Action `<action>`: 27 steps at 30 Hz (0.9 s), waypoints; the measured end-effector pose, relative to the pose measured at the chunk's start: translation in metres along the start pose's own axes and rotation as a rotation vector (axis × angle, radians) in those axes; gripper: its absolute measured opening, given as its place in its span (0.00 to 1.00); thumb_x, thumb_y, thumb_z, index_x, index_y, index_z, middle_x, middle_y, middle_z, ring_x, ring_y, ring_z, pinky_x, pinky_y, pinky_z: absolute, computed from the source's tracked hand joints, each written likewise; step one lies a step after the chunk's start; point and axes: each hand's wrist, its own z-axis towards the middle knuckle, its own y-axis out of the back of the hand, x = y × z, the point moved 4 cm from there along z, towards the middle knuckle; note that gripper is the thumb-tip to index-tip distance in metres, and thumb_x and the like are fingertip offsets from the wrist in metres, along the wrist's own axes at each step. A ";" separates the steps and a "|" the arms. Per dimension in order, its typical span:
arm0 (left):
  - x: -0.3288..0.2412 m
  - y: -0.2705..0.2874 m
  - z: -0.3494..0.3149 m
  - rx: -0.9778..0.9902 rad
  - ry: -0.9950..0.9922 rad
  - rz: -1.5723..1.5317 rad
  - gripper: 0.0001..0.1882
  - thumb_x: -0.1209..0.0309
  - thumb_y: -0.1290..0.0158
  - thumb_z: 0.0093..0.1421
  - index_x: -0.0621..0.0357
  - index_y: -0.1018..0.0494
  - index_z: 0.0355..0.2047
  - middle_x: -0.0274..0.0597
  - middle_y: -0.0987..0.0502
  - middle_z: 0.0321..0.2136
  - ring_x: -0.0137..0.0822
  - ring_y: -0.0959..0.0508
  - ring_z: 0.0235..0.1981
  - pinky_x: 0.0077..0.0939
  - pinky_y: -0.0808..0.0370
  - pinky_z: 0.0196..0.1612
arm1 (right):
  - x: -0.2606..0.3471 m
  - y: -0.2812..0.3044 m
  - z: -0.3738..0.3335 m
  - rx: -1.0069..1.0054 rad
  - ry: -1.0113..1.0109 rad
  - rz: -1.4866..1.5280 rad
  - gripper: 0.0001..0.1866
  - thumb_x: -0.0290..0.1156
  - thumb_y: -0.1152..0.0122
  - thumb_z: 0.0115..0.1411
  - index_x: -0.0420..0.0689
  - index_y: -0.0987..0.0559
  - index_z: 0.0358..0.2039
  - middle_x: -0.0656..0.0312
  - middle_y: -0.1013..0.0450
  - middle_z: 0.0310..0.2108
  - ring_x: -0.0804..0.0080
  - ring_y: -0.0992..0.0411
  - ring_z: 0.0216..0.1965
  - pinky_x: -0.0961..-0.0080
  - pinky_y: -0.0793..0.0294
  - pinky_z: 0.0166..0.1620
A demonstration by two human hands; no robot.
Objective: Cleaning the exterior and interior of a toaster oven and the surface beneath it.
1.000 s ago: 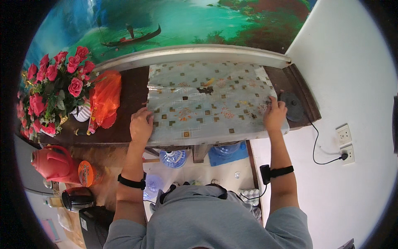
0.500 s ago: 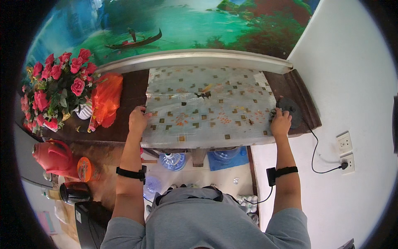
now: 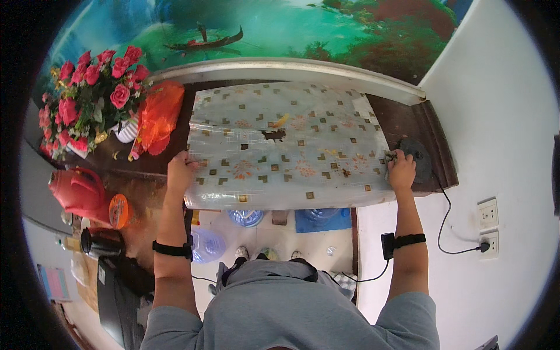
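Patterned plastic tablecloth [image 3: 286, 146], pale with small brown squares and orange flower marks, lies spread over the dark wooden surface [image 3: 408, 116]; its near edge hangs a little over the front of the surface. Left hand [image 3: 181, 170] at the cloth's near left corner, grip clenched on the cloth edge, fingers curled over it. Right hand [image 3: 401, 169] at the cloth's near right corner, grip closed on that edge as well, just beside a dark round flat device [image 3: 417, 157] lying on the surface right of the cloth; a black cord [image 3: 443, 216] runs from there down to a wall socket [image 3: 489, 245]. Left of the cloth: an orange plastic bag [image 3: 156, 116], touching or nearly touching the cloth's left edge, and beyond it a bunch of red roses [image 3: 87, 93] in a white pot. Below the cloth, under the surface, blue water bottles [image 3: 248, 217] stand on the floor. Each wrist carries a black band. A red kettle [image 3: 79, 189] sits well left of the cloth, lower down.
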 end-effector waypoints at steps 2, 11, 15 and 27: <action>0.000 0.012 -0.016 -0.026 0.039 0.035 0.11 0.76 0.42 0.45 0.67 0.31 0.28 0.55 0.26 0.24 0.52 0.25 0.28 0.36 0.30 0.31 | -0.005 0.002 0.003 0.017 0.020 0.023 0.19 0.36 0.43 0.50 0.49 0.27 0.44 0.50 0.33 0.39 0.49 0.33 0.40 0.58 0.29 0.39; -0.016 0.039 -0.117 -0.073 0.103 0.103 0.11 0.76 0.42 0.45 0.67 0.30 0.29 0.55 0.25 0.23 0.46 0.23 0.26 0.36 0.29 0.30 | 0.007 0.057 -0.035 0.468 -0.065 0.267 0.35 0.60 0.39 0.44 0.37 0.24 0.37 0.43 0.27 0.37 0.53 0.28 0.43 0.61 0.29 0.43; 0.014 0.037 -0.147 -0.032 0.122 -0.045 0.10 0.76 0.42 0.45 0.67 0.29 0.28 0.54 0.25 0.22 0.46 0.23 0.25 0.36 0.30 0.29 | -0.011 0.054 -0.090 0.381 -0.015 0.249 0.35 0.59 0.38 0.42 0.37 0.24 0.37 0.45 0.26 0.37 0.51 0.28 0.41 0.61 0.29 0.43; -0.031 0.062 -0.257 -0.091 -0.186 0.114 0.10 0.77 0.44 0.47 0.64 0.33 0.28 0.55 0.26 0.24 0.56 0.26 0.29 0.43 0.31 0.30 | -0.018 0.062 -0.303 0.484 -0.068 0.324 0.32 0.55 0.39 0.44 0.38 0.25 0.38 0.49 0.26 0.37 0.54 0.29 0.42 0.63 0.29 0.43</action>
